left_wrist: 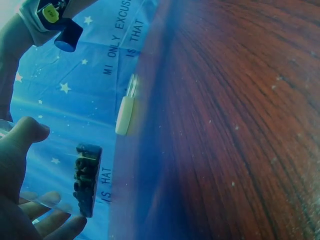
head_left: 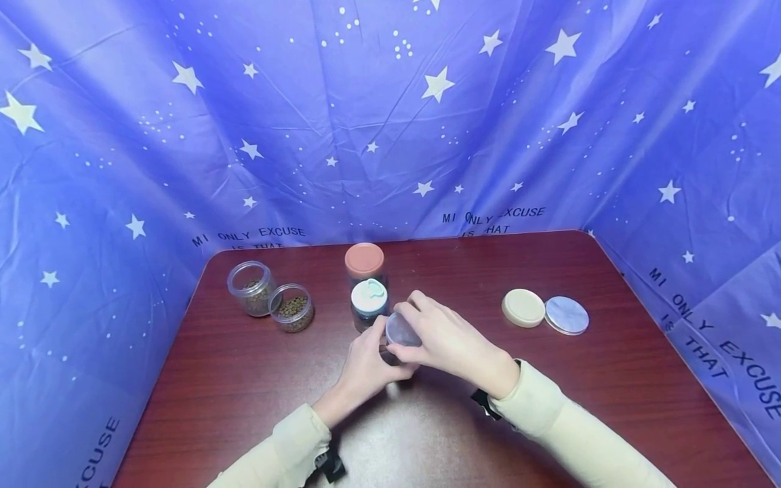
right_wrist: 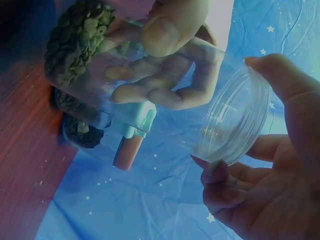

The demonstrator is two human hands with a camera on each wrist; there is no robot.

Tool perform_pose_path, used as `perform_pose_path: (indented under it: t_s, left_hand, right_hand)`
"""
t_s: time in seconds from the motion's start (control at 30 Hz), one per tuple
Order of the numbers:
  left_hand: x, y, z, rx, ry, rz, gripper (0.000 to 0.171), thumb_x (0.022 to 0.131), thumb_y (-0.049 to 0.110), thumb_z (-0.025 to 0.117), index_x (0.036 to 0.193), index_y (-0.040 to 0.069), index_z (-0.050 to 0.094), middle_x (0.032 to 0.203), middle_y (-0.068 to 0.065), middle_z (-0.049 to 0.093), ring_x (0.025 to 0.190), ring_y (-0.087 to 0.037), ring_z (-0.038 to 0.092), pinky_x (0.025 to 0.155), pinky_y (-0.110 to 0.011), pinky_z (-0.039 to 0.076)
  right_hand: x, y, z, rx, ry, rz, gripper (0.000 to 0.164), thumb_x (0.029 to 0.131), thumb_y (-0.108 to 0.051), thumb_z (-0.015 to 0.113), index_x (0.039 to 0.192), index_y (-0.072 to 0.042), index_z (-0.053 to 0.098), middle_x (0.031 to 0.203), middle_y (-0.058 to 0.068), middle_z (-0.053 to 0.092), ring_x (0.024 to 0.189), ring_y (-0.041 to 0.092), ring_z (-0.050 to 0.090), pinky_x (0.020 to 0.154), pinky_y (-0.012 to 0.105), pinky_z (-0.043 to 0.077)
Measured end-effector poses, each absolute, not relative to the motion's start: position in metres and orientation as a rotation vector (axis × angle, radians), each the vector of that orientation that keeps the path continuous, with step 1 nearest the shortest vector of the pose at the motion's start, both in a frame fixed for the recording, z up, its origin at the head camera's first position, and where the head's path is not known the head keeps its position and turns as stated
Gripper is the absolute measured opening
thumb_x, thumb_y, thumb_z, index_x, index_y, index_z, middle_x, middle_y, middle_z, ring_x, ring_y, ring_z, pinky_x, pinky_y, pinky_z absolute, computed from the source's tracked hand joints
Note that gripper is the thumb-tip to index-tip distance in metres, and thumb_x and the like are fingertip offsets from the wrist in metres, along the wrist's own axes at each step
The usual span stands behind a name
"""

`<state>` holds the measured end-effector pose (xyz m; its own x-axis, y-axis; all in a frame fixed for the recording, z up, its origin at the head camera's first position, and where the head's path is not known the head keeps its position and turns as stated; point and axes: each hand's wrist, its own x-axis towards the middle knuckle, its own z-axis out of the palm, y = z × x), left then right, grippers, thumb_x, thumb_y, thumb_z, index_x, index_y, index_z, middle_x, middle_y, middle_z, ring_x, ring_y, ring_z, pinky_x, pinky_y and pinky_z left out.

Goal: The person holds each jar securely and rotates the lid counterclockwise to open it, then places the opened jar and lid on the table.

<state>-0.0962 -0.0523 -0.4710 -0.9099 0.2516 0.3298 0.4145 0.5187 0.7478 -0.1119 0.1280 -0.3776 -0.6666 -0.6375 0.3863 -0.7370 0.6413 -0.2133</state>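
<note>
My left hand [head_left: 366,366] holds a clear jar [right_wrist: 170,120] around its side. Brown pellets [right_wrist: 80,45] cover the jar's bottom, and they look dark in the left wrist view. My right hand [head_left: 448,339] grips the jar's clear lid [head_left: 403,330] at the rim, thumb on one side and fingers on the other. Whether the lid is loose from the jar I cannot tell. Just behind the hands stands a jar with a white and mint lid [head_left: 369,296]. Beyond that is a jar with an orange-pink lid [head_left: 364,258].
Two uncovered clear jars hold pellets at the left: a taller jar [head_left: 251,288] and a shorter jar [head_left: 291,308]. A cream lid [head_left: 523,308] and a pale translucent lid [head_left: 567,316] lie touching at the right. Blue starry curtains [head_left: 390,122] surround the dark red table [head_left: 464,427].
</note>
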Motion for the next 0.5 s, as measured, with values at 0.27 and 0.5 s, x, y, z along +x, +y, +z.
perform_pose_path:
  t_s: [0.27,0.5]
  left_hand:
    - [-0.0951,-0.0529,-0.4722,-0.56,-2.541,-1.363,0.064,0.066,0.023,0.094,0.119,0.017,0.059,0.101,-0.001,0.076,0.094,-0.016,0.075,0.081,-0.031,0.06]
    - [-0.0963,-0.0533,-0.4734,-0.541,-2.541,-1.306,0.064,0.063,0.024,0.094,0.117,0.018,0.061,0.102,0.002,0.076,0.094,-0.014,0.074,0.079,-0.032,0.06]
  right_hand:
    - [-0.1131,0.1298,-0.3757,1.162,-2.585,0.525,0.044,0.084,-0.035,0.082,0.113,-0.005,0.067,0.092,0.0,0.05,0.071,0.01,0.049,0.062,0.023,0.048]
    - [-0.1148,0.1309,-0.3735,1.21,-2.564,0.518,0.044,0.083,-0.035,0.081,0.111,-0.004,0.066,0.091,0.0,0.049,0.071,0.01,0.049,0.061,0.023,0.047]
